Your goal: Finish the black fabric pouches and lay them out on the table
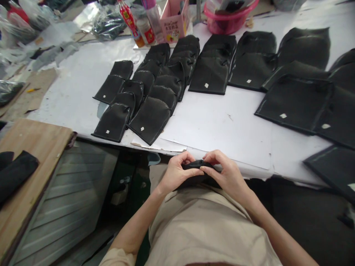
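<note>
Close to my body, at the table's front edge, both hands pinch the rim of one black fabric piece [195, 165]. My left hand [179, 170] grips it from the left and my right hand [223, 170] from the right, thumbs nearly meeting in the middle. Most of the piece hangs below the fingers, partly hidden by the hands. Beyond it, overlapping rows of flat black fabric pieces [152, 114] lie across the table, several with a small pale tag near the lower edge. A wider black piece [295, 99] lies to the right.
The white-covered table [222, 122] spans the view. At the back stand a red-labelled bottle [130, 22], a jar [146, 31], a pink box [174, 24] and a pink basin [230, 18]. Plastic bags [108, 22] lie back left. A wooden board [36, 159] with black cloth is at left.
</note>
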{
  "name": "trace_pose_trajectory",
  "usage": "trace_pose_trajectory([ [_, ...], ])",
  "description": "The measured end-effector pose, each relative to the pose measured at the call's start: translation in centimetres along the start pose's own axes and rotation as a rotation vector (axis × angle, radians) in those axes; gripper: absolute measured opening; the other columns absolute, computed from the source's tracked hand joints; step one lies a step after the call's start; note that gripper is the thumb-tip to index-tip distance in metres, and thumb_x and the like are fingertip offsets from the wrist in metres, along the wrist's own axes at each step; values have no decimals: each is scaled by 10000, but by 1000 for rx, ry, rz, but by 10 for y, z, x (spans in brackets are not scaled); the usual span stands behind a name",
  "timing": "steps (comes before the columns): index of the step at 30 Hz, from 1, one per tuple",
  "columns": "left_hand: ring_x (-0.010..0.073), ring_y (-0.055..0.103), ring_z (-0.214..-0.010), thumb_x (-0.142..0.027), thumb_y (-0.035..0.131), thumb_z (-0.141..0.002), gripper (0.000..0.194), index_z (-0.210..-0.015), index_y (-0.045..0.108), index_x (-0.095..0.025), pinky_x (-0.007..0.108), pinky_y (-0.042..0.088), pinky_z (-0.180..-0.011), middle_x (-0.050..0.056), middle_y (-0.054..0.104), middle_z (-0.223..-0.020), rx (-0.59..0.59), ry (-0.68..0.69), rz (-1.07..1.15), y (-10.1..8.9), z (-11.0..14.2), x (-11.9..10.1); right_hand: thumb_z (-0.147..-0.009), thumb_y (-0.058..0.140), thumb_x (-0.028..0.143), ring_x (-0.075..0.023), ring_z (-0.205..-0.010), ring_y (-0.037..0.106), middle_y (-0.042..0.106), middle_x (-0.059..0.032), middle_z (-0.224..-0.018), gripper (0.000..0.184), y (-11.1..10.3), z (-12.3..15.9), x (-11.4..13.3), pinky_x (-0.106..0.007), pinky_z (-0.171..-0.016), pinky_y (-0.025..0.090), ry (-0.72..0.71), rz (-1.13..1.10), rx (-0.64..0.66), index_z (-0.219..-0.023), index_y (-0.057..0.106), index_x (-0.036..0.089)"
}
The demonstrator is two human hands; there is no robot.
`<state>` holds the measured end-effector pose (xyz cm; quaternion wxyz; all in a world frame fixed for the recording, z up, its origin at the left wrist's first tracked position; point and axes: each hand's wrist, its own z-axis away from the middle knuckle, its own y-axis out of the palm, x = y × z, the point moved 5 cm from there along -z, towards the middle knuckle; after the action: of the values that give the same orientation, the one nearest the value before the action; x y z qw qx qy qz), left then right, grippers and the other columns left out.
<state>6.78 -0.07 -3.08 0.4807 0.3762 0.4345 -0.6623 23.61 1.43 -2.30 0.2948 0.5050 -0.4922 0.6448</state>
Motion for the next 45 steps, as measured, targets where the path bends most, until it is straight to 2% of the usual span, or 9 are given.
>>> trace_pose_trajectory([
  [11,95,423,-614,-363,805,-661,320,-725,558,-171,211,328,-583,-56,497,-656,-15,32,-63,2,0,-5,-888,638,211,-174,-851,588,600,-28,-922,119,-1,-6,4,-301,-785,467,-75,4,101,-815,544,215],
  [17,107,444,-633,-365,801,-667,308,-746,574,-173,219,338,-594,-46,519,-675,16,29,-49,2,-1,-4,-935,536,155,-206,-1028,584,573,-85,-1110,120,0,1,16,-337,-854,495,-286,42,85,-852,590,223],
  [20,118,456,-662,-367,785,-687,284,-713,585,-167,225,345,-620,-32,531,-685,26,48,-89,2,-2,-5,-938,532,167,-218,-1068,583,564,-94,-1154,129,0,3,14,-354,-872,504,-317,44,53,-850,606,225],
  [24,110,427,-645,-354,763,-724,292,-660,550,-165,224,318,-602,-42,485,-650,-13,86,-149,1,-1,-9,-912,597,206,-207,-987,612,613,-69,-1052,56,0,-1,7,-347,-856,502,-199,-13,37,-860,587,225],
  [29,111,422,-650,-343,740,-756,267,-677,555,-166,221,314,-590,-41,492,-658,-16,106,-185,5,0,-10,-867,669,218,-185,-879,614,631,-35,-941,102,0,-6,4,-307,-802,486,-79,-41,80,-855,568,217],
  [34,113,451,-663,-349,769,-730,270,-688,573,-167,228,340,-616,-45,521,-675,-14,104,-171,5,-1,-9,-901,609,162,-175,-921,605,619,-41,-1007,77,1,-5,12,-298,-840,466,-104,-32,142,-853,581,216],
  [38,108,447,-656,-336,782,-725,273,-683,572,-168,229,345,-621,-51,526,-676,7,92,-131,5,-2,-9,-909,595,153,-169,-971,596,605,-44,-1042,91,0,-3,15,-286,-873,456,-145,-101,98,-836,595,209],
  [41,109,444,-661,-354,786,-727,293,-673,566,-167,228,341,-619,-53,506,-661,7,89,-123,5,-1,-9,-924,592,223,-167,-913,606,628,-36,-972,55,0,-3,6,-287,-833,473,-35,-174,76,-877,617,207],
  [45,110,449,-663,-343,800,-713,300,-668,562,-166,228,344,-631,-53,510,-659,13,88,-134,7,0,-8,-935,571,320,-152,-784,610,647,-25,-872,131,-1,-5,-6,-264,-700,495,160,-337,98,-939,604,193],
])
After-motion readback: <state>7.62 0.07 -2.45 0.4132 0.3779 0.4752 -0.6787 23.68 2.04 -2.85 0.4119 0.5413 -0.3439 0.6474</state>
